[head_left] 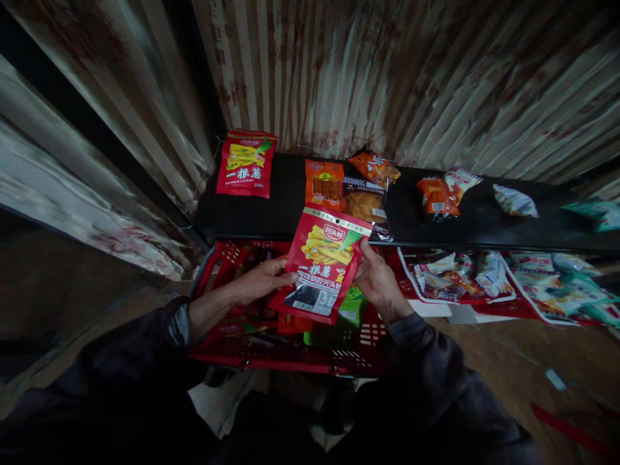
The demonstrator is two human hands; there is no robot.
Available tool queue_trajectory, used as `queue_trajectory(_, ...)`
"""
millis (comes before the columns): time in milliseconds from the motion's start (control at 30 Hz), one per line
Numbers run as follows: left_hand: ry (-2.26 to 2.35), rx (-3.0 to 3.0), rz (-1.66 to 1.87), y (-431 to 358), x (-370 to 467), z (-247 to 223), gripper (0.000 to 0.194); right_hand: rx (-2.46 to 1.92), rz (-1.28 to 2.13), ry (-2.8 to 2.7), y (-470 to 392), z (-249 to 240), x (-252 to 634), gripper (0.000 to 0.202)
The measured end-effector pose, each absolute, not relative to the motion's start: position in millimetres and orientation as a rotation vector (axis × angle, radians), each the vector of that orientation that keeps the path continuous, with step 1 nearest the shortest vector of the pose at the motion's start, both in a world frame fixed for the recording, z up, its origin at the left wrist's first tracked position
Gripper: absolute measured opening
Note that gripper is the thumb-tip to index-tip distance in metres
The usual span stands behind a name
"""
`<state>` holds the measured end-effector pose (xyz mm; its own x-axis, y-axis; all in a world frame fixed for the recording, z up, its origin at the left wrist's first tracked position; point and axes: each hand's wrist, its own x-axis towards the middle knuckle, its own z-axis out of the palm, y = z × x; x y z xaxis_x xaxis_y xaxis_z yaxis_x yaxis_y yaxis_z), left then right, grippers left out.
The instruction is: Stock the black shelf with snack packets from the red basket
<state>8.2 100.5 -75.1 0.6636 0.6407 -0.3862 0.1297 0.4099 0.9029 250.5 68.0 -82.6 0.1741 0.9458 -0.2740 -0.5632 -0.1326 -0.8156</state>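
Observation:
A red snack bag (323, 263) with yellow sticks printed on it is held up over a red basket (290, 363). My left hand (259, 281) pinches its left side, thumb on the front. On the right edge, my right hand (378, 279) grips the same bag. Part of a second printed layer shows at the bag's lower half; whether it is another bag, I cannot tell. Under the held bag, the basket contains a green packet (353, 310) and other packets, partly hidden. A similar red bag (247, 163) lies at the left end of the black shelf (285, 213).
Along the shelf lie an orange stick-snack bag (323, 181), a clear-fronted bag (365, 205), an orange bag (437, 197), a white bag (515, 201) and a teal bag (595, 213). Below at right, red baskets (520, 300) contain several packets. Curtains (387, 77) hang behind.

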Motion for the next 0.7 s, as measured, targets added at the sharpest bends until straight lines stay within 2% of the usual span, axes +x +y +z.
queue_trajectory(600, 0.859, 1.274, 0.35, 98, 10, -72, 0.028, -0.948, 1.344, -0.42, 70, -80, 269, 0.023)
queue_trajectory(700, 0.837, 1.228, 0.368, 98, 8, -76, 0.027, -0.927, 1.31, -0.441, 71, -79, 273, 0.027)
